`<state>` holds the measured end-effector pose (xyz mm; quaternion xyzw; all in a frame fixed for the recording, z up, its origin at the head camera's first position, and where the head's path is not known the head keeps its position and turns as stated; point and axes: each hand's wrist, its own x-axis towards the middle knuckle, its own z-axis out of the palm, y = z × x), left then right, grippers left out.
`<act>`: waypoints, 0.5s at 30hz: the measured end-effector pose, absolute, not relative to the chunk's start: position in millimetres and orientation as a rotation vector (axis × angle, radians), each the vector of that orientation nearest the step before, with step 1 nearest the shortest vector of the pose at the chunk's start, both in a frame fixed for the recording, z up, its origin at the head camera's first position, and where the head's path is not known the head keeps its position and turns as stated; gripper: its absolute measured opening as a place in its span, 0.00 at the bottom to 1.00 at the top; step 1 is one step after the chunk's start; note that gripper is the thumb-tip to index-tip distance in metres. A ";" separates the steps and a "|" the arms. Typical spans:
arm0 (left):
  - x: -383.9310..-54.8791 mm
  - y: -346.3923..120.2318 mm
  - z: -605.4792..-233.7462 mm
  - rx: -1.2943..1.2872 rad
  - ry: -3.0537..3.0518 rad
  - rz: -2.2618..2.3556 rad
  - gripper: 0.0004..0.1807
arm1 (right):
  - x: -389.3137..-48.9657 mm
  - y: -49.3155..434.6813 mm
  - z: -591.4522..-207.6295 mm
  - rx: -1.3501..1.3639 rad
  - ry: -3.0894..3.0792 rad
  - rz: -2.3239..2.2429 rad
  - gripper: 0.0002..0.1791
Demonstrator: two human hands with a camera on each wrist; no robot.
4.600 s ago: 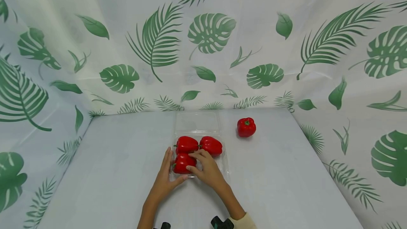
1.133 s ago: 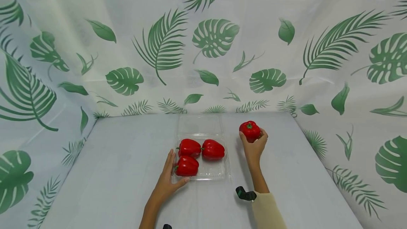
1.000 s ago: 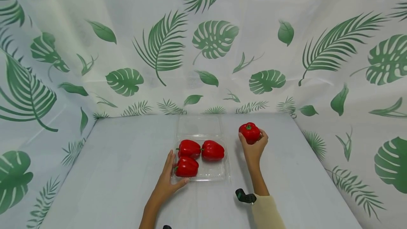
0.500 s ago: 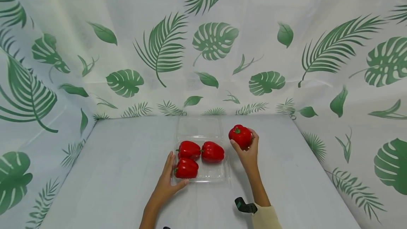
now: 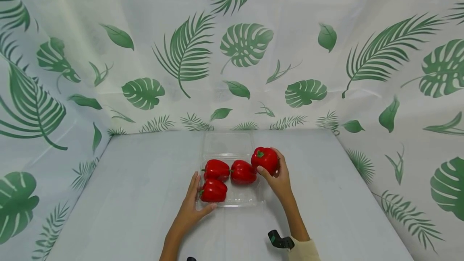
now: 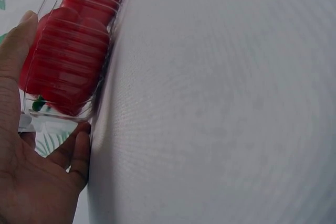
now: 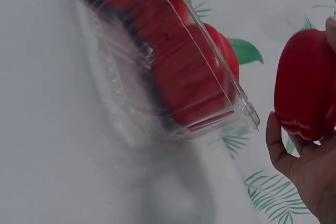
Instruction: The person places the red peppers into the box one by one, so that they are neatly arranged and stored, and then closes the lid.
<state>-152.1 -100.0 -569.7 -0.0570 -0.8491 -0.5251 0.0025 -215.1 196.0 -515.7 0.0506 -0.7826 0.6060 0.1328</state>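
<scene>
A red bell pepper is gripped by my right hand, thumb in front and fingers round its far right side. It is raised at the right edge of a clear plastic container, as the right wrist view also shows with the pepper apart from the container wall. Three red peppers lie inside: one back left, one back right, one front left. My left hand rests at the container's front left corner, fingers extended along the left side and thumb at the front edge.
The container's clear lid lies folded back behind it, toward the wall. A white table surrounds it. Leaf-printed cloth hangs along the back and sides. A black wrist camera sits by the right sleeve.
My right hand has let go of the front left pepper, taken the lone pepper at the right, and carried it left to the container's edge. The left hand stays at the container.
</scene>
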 end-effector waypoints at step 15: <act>-152.5 -99.7 -570.6 -0.201 -2.662 -1.635 0.59 | -190.3 186.6 -508.6 0.479 -2.554 1.527 0.43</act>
